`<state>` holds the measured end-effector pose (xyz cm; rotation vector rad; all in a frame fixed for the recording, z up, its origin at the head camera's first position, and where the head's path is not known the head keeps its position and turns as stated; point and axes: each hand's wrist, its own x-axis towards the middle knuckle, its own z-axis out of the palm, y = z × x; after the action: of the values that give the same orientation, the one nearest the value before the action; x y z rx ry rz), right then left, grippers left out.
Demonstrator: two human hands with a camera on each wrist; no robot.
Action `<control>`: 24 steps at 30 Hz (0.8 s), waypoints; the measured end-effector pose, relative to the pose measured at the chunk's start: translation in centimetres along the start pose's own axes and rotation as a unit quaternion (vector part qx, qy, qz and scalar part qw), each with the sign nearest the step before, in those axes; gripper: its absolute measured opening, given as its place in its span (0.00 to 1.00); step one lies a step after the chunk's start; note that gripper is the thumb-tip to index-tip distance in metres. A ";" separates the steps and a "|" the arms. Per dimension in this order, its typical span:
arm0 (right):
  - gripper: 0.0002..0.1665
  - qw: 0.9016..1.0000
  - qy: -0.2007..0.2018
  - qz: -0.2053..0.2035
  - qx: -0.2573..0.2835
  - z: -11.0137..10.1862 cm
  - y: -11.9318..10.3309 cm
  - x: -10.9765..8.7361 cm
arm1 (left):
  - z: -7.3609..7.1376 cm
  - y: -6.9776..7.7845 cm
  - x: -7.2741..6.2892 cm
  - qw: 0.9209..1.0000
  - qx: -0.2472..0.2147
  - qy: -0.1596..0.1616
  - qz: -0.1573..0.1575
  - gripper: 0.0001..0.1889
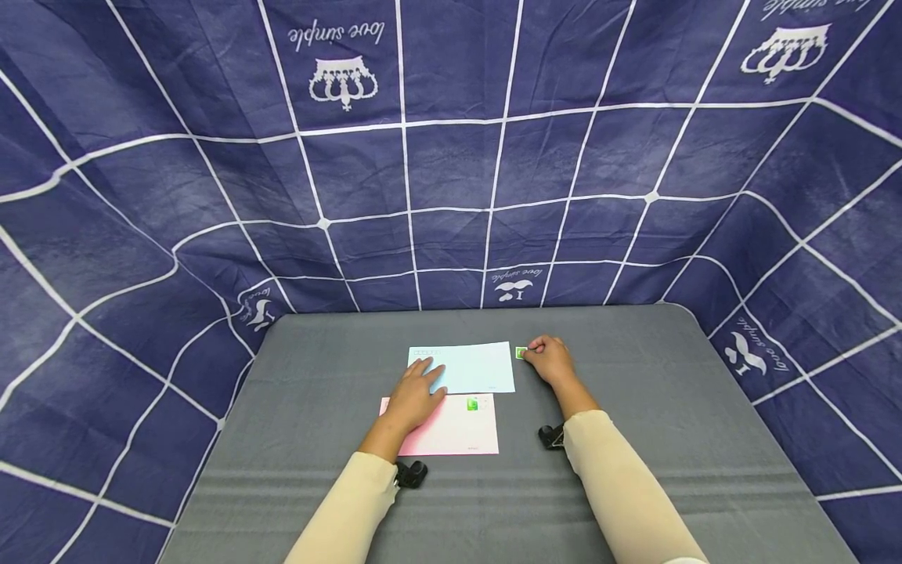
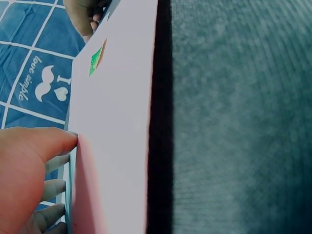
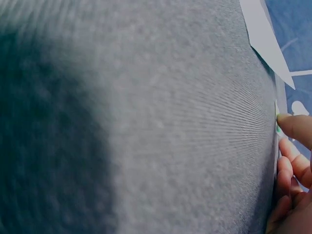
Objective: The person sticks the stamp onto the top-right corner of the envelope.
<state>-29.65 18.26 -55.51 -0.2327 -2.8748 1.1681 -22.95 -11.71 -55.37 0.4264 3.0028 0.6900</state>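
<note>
A light blue envelope (image 1: 472,368) lies on the grey table, with a pink envelope (image 1: 451,435) just below it. The pink one bears a green stamp (image 1: 472,404) near its upper right corner. My left hand (image 1: 414,399) rests across both, its spread fingers on the left part of the blue envelope. Just right of the blue envelope, my right hand (image 1: 553,362) pinches a small green stamp (image 1: 520,352) by its right side. In the right wrist view the thumb (image 3: 295,127) lies at that stamp, the other fingers curled below; most of the stamp is hidden there.
The grey padded table (image 1: 296,439) reaches around the envelopes on every side. A dark blue cloth (image 1: 451,172) with white grid lines hangs behind it and at both sides. Black wrist devices (image 1: 412,474) sit at both sleeve cuffs.
</note>
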 end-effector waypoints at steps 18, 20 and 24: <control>0.08 1.000 0.000 -0.004 0.026 0.0 0.7 0.2 | 0.1 -0.2 -0.1 1.000 -0.014 -0.008 -0.002 0.27; 0.08 1.000 0.002 -0.004 0.028 -0.1 0.6 0.1 | 0.1 -0.2 -0.1 1.000 -0.015 -0.006 -0.004 0.27; 0.09 0.999 0.007 -0.004 0.042 -0.2 0.6 0.0 | 0.1 -0.1 -0.1 1.000 -0.017 -0.005 -0.006 0.27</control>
<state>-29.57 18.85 -55.80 -0.2264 -2.8041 1.2774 -22.90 -11.75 -55.51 0.4092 2.9777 0.7340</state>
